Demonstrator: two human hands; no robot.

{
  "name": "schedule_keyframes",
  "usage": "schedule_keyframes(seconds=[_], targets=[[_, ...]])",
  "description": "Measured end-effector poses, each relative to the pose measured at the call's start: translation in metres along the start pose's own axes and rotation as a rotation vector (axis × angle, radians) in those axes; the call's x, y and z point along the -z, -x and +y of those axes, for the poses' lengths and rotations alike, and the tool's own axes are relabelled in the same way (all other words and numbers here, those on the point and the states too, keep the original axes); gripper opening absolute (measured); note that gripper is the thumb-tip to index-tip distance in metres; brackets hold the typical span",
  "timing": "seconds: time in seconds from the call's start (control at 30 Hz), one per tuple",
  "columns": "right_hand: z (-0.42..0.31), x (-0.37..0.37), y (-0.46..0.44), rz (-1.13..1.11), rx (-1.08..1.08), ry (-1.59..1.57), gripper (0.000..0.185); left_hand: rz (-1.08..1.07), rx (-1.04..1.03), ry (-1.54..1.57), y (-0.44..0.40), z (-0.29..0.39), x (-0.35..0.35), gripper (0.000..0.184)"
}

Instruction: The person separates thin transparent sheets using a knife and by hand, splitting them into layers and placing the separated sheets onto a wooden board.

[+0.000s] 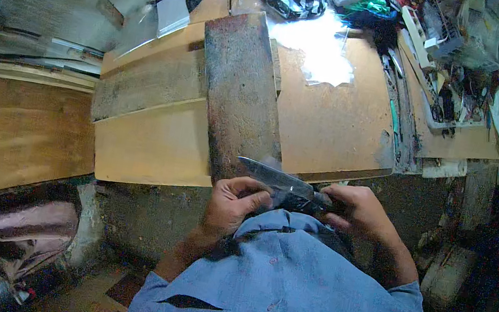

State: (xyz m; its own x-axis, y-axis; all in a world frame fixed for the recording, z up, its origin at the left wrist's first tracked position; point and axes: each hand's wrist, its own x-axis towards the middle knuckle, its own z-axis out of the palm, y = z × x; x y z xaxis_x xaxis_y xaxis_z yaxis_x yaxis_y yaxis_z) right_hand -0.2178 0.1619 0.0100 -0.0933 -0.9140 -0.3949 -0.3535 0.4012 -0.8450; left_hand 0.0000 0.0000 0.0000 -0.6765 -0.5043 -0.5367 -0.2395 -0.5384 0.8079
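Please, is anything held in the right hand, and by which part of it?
Yes, the right hand holds a knife by its handle.

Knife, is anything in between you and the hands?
Nothing visible is between the knife and the right hand, whose fingers are round its handle. The left hand is close beside the blade; whether anything thin is between those two, I can't tell.

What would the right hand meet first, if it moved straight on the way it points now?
Probably the left hand, close ahead beside the knife that the right hand holds; depth is unclear.
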Motion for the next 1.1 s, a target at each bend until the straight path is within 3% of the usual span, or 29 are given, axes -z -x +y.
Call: schedule_keyframes(seconds=[0.07,0.2,0.37,0.5,0.57,0.6,0.63,0.7,0.73,0.77,0.8,0.9,1.03,1.07,1.1], targets=[[-0.012,0.000,-0.007,0.003,0.041,0.127,0.033,-0.068,0.049,-0.069,0.002,0.000,-0.001,0.009],[-0.009,0.003,-0.014,0.061,0.120,0.069,0.033,-0.090,0.015,-0.153,0.002,-0.006,-0.007,0.007],[0.000,0.012,-0.023,0.046,0.156,0.236,0.034,-0.050,-0.010,-0.069,0.002,-0.006,-0.001,0.008],[0.005,0.036,-0.022,0.045,0.025,0.217,0.032,-0.081,0.004,-0.057,0.004,-0.006,0.018,0.008],[0.028,0.040,-0.027,0.343,-0.037,-0.197,0.032,-0.103,0.009,-0.111,0.005,-0.007,0.027,0.008],[0.008,0.045,-0.030,0.370,-0.117,-0.011,0.029,-0.095,0.005,-0.108,0.003,-0.011,0.028,0.008],[0.017,0.037,-0.040,0.365,-0.112,-0.008,0.029,-0.044,-0.003,-0.074,0.001,-0.017,0.027,0.008],[0.044,0.012,-0.063,0.380,0.001,-0.316,0.030,0.009,-0.014,-0.036,-0.006,-0.025,0.024,0.009],[0.022,0.001,-0.070,0.291,-0.032,-0.555,0.028,0.032,-0.055,-0.067,-0.012,-0.026,0.021,0.009],[0.025,-0.019,-0.083,0.297,-0.018,-0.655,0.028,0.056,-0.096,-0.097,-0.018,-0.029,0.020,0.010],[0.018,-0.025,-0.092,0.165,-0.070,-0.672,0.030,0.029,-0.122,-0.033,-0.026,-0.037,0.024,0.010],[0.008,-0.059,-0.126,0.202,0.100,-0.909,0.039,0.127,-0.145,-0.028,-0.036,-0.038,0.022,0.010],[0.014,-0.067,-0.173,0.243,-0.063,-0.821,0.041,0.198,-0.242,0.104,-0.062,-0.073,0.039,0.016],[0.031,-0.074,-0.193,0.331,0.026,-0.652,0.042,0.199,-0.216,0.121,-0.065,-0.071,0.041,0.031],[0.040,-0.076,-0.209,0.417,0.115,-0.484,0.043,0.202,-0.219,0.122,-0.064,-0.074,0.046,0.031]])
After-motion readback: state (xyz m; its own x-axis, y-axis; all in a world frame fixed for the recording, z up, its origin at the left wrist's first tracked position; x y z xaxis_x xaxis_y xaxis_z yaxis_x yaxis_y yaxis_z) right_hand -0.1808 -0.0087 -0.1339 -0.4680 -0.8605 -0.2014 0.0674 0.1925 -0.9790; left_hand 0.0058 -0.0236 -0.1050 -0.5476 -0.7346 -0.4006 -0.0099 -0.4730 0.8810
